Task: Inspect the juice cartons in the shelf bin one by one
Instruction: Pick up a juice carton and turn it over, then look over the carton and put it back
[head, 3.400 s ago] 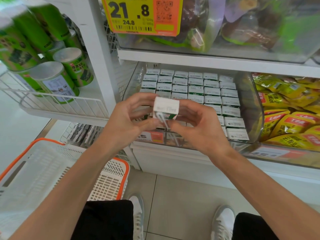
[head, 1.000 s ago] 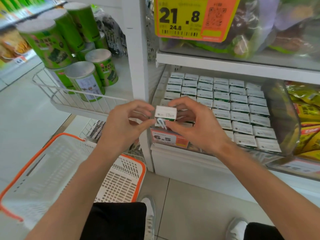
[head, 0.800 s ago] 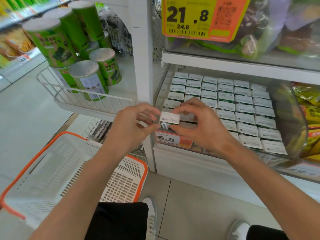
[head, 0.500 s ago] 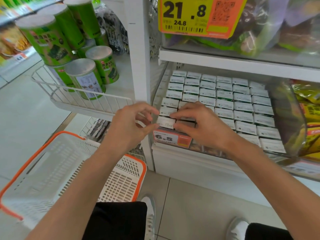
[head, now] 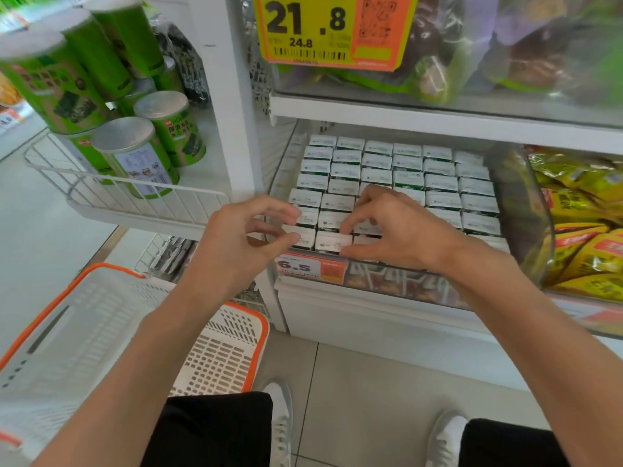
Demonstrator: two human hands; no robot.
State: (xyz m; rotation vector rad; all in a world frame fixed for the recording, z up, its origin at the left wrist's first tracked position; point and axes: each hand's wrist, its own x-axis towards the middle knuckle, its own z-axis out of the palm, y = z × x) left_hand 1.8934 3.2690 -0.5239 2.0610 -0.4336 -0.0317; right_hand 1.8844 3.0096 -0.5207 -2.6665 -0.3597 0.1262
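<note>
Several rows of small white-topped juice cartons [head: 408,178] fill a clear shelf bin [head: 519,210] under a 6.5 price tag. My left hand [head: 246,241] hovers at the bin's front left corner with fingers apart, its thumb touching the front-left carton [head: 301,234], which stands back in its row. My right hand [head: 397,227] reaches over the front rows. Its index finger and thumb pinch the right end of the second front-row carton [head: 330,242], which sits level in the row. The cartons under my right palm are hidden.
A white basket with an orange rim [head: 101,335] hangs at the lower left. Green canisters [head: 135,156] stand on a wire shelf to the left. Yellow snack bags [head: 586,230] fill the neighbouring bin on the right. A shelf with bagged goods [head: 438,109] sits close above the cartons.
The carton I held up in both hands has gone down into the front-left slot. My left hand let go of it, and my right hand shifted to the carton beside it.
</note>
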